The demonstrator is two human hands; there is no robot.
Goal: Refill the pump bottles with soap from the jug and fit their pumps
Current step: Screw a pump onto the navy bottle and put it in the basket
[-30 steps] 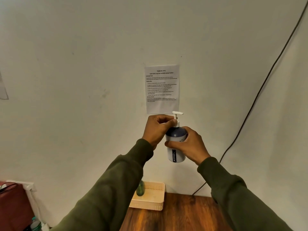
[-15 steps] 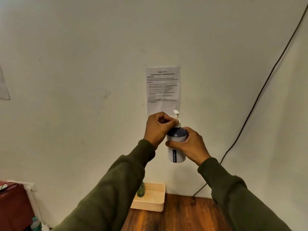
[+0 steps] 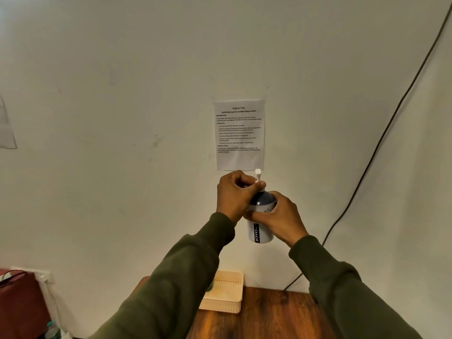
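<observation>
Head view: the pump bottle, white with a dark blue shoulder and a black strip reading JOYO down its side, is held upright in the air in front of the wall, well above the wooden table. Its white pump stands up from the neck, the head just below the bottom edge of the printed sheet taped to the wall. The left hand is curled around the base of the pump at the bottle's neck, thumb and fingers pinching it. The right hand grips the upper body of the bottle from the right, thumb across the front below the blue shoulder. Both arms wear olive green sleeves. Below, a cream perforated basket sits on the table against the wall, partly hidden by the left sleeve. A dark cable runs diagonally down the wall on the right. At lower left stands a reddish-brown bag.
</observation>
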